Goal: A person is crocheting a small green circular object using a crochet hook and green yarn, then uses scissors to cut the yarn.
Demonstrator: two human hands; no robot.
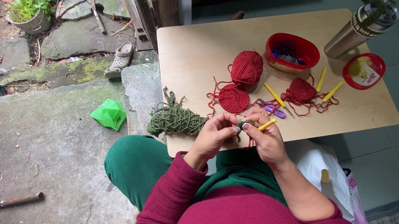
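My left hand [214, 135] pinches a small green crochet piece [244, 123] at the near edge of a low wooden table [196, 48]. My right hand [265, 138] grips a yellow-handled crochet hook [267, 125] with its tip in that piece. A tangled pile of green yarn [175, 118] lies on the table's left corner, close to my left hand. Just beyond the hands are a flat red crochet circle [234, 98] and a red yarn ball [247, 67].
Also on the table: purple scissors [272, 108], a red crochet piece [302, 90], spare yellow hooks [275, 95], a red bowl [292, 51], a red lid [364, 71], and a steel tumbler [357, 31]. A green plastic item [109, 113] lies on the concrete floor to the left.
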